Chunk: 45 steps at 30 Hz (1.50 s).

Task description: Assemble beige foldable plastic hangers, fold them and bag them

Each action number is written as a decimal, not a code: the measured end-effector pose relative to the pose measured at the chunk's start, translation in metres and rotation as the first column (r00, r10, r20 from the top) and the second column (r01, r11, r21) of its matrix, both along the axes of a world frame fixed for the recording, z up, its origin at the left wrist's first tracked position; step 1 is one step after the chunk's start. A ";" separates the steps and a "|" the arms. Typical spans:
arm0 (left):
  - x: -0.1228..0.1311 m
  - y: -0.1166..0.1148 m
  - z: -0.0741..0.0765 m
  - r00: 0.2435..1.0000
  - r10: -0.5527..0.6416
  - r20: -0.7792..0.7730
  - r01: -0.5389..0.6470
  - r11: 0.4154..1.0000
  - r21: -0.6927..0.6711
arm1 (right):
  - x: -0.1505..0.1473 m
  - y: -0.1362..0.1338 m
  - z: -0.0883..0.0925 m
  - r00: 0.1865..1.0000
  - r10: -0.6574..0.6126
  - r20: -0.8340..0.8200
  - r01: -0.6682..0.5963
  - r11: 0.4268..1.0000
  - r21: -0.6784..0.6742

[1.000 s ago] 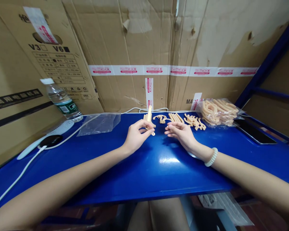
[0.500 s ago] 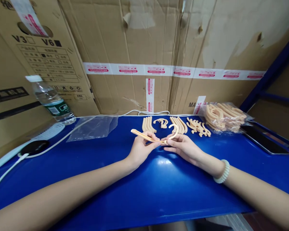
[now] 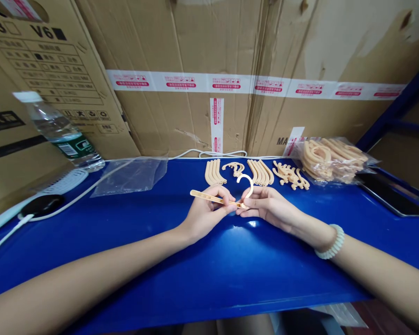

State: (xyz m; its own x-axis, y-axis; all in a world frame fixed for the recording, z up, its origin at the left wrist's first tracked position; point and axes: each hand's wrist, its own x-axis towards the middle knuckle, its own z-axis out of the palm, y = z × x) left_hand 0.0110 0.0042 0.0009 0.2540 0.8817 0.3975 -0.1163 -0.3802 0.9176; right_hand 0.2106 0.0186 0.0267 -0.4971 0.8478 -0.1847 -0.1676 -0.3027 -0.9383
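My left hand (image 3: 206, 211) pinches a long beige plastic arm (image 3: 204, 195), which points up to the left. A beige hook (image 3: 250, 184) is in the fingers of my right hand (image 3: 270, 208), its curve standing up. The arm's right end meets the hook's base between my fingertips; whether they are joined I cannot tell. Behind my hands on the blue table (image 3: 181, 284) lie curved beige arms (image 3: 214, 172), a small group of hooks (image 3: 234, 167), more curved arms (image 3: 261, 172) and a pile of small beige parts (image 3: 291, 176).
Right of the parts are a clear bag of beige pieces (image 3: 331, 159) and a dark phone (image 3: 393, 195). At left stand a water bottle (image 3: 68, 139), a flat plastic bag (image 3: 131, 178), a black round device (image 3: 43, 206) and a white cable. Cardboard (image 3: 188, 121) rises behind.
The view has tilted down slightly and come closer. The hook stands more upright in my right hand, and the long arm lies a little flatter in my left hand.
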 end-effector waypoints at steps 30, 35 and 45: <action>0.001 0.007 -0.004 0.995 0.098 -0.014 -0.099 0.991 -0.085 | -0.004 -0.004 -0.008 0.962 -0.230 0.148 0.144 0.887 0.439; 0.003 0.006 -0.009 0.995 0.096 0.003 -0.094 0.985 -0.146 | -0.005 -0.003 -0.010 0.962 -0.218 0.167 0.136 0.907 0.398; 0.003 0.009 -0.008 1.000 0.010 0.020 -0.005 0.970 -0.242 | 0.013 0.012 0.003 0.889 -0.353 0.291 0.054 0.713 0.699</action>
State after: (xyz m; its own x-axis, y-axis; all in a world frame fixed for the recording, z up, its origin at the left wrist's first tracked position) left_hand 0.0138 0.0132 -0.0066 0.2407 0.9542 0.1775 -0.1347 -0.1483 0.9797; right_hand 0.2240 0.0308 0.0301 -0.3123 0.8919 0.3272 0.2606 0.4116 -0.8733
